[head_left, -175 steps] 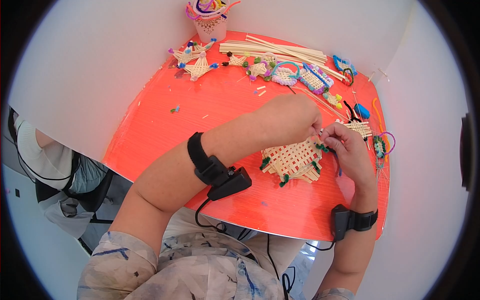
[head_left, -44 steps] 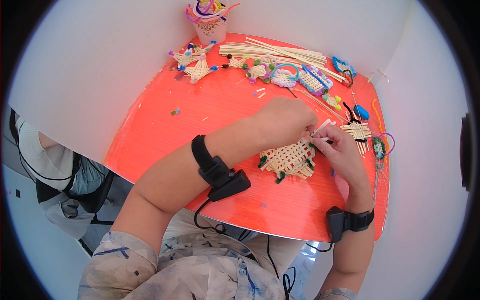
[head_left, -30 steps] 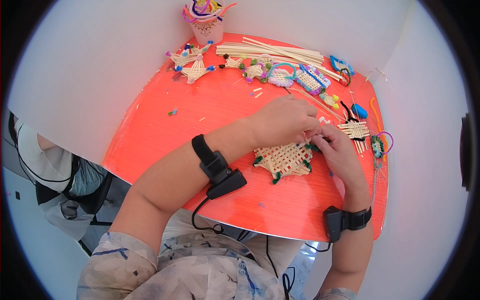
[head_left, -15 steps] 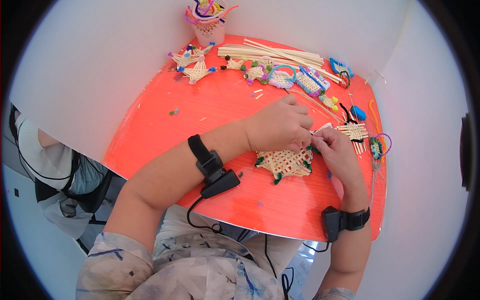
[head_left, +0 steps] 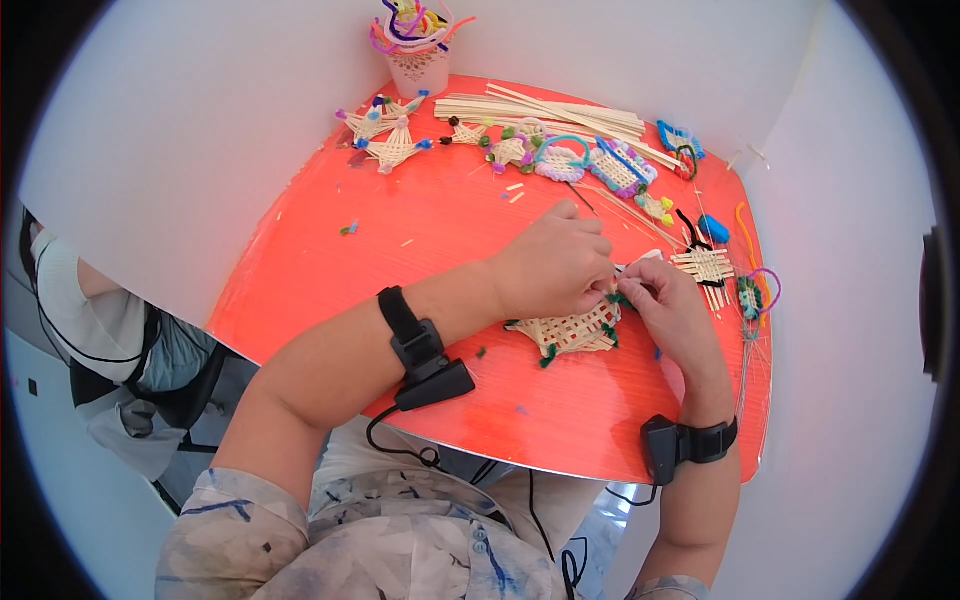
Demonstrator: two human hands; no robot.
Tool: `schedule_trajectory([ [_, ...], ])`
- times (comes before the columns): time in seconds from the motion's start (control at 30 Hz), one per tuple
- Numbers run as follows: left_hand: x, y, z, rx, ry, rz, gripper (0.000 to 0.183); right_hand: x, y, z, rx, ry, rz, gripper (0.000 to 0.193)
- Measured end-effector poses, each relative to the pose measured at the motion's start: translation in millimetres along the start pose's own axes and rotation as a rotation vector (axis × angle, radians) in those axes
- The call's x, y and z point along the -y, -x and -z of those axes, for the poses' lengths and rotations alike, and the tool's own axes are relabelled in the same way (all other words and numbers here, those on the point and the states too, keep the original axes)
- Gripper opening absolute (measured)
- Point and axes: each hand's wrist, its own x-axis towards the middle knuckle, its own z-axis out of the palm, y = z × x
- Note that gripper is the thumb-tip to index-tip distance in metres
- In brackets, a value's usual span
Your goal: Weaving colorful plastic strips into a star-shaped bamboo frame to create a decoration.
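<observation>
A woven piece [head_left: 568, 331] of pale flat strips, with green fuzzy pipe cleaner [head_left: 548, 355] at its corners, lies under my hands. My left hand [head_left: 562, 262] reaches over its far edge with fingers curled in a pinch; what they hold is hidden. At the piece's far right corner, my right hand [head_left: 668, 302] is closed, thumb and forefinger pinching beside a green tuft. The fingertips of both hands are close together there. A small white thing shows just behind my right fingers, too covered to identify.
A bundle of pale strips [head_left: 550, 112] and a row of woven ornaments [head_left: 565, 160] line the table's back. A pink pot [head_left: 418, 72] of pipe cleaners stands far left of them. On the right lie a blue roll [head_left: 714, 229] and a partly woven piece [head_left: 705, 264].
My left hand has shifted slightly left and down, its fingers curling more. The woven piece has moved a little left. My right hand stays almost in place.
</observation>
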Motion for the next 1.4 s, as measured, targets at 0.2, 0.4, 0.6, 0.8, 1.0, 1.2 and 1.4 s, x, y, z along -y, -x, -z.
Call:
schedule_trajectory([
  [0.2,-1,1,3,0.008,0.058,0.037,0.007,3,0,-5,-0.009,-0.120,-0.002,0.011],
  [0.4,-1,1,4,0.037,0.058,0.061,0.008,7,1,-3,0.021,-0.209,-0.039,0.013],
  [0.6,-1,1,2,0.031,0.056,0.078,0.009,11,3,-5,0.036,-0.250,-0.035,0.015],
  [0.8,1,2,-2,0.039,0.061,0.073,0.010,19,2,-3,0.026,-0.168,-0.084,0.015],
  [1.0,1,3,0,0.020,0.070,0.074,0.009,18,1,-5,-0.003,-0.147,-0.061,0.015],
  [1.2,1,3,1,0.039,0.075,0.078,0.008,2,1,-9,-0.031,-0.247,0.015,0.011],
  [1.4,-1,2,5,0.103,0.090,0.093,0.009,14,2,-9,0.000,-0.179,-0.027,0.008],
])
